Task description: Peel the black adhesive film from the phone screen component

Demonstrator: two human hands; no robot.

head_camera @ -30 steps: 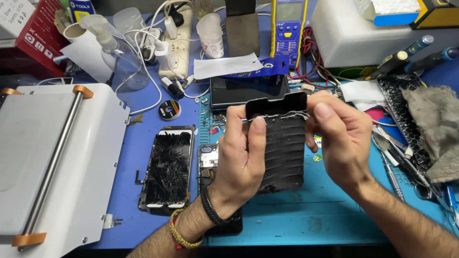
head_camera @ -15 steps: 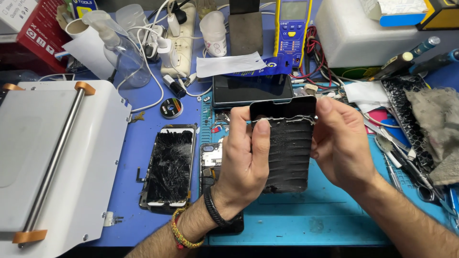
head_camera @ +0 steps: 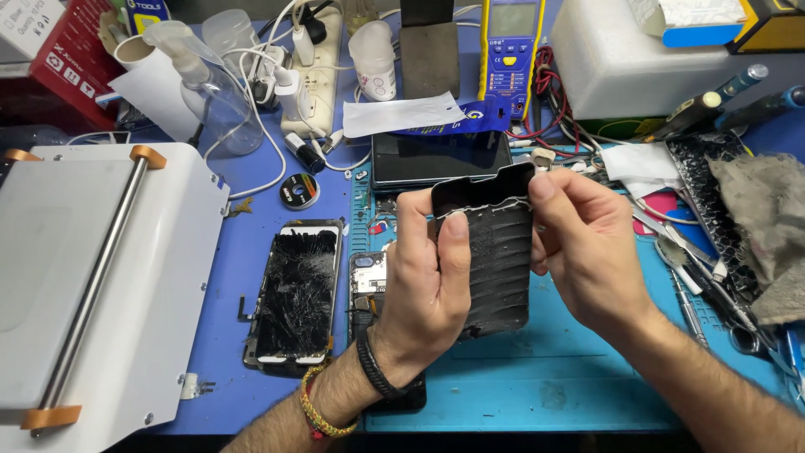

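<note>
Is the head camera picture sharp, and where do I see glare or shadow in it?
In the head view, the left hand, right hand and the black ridged panel they hold look sharp, without motion blur; soft glare lies on the white machine and on the cracked phone screen; light is even from above, with only faint shadows on the blue mat; edges bend slightly, as with a wide lens.

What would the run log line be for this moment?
left hand: grips black screen panel, thumb on glue strip | right hand: grips panel's top right edge | cracked phone: flat on blue mat, left of hands
</note>
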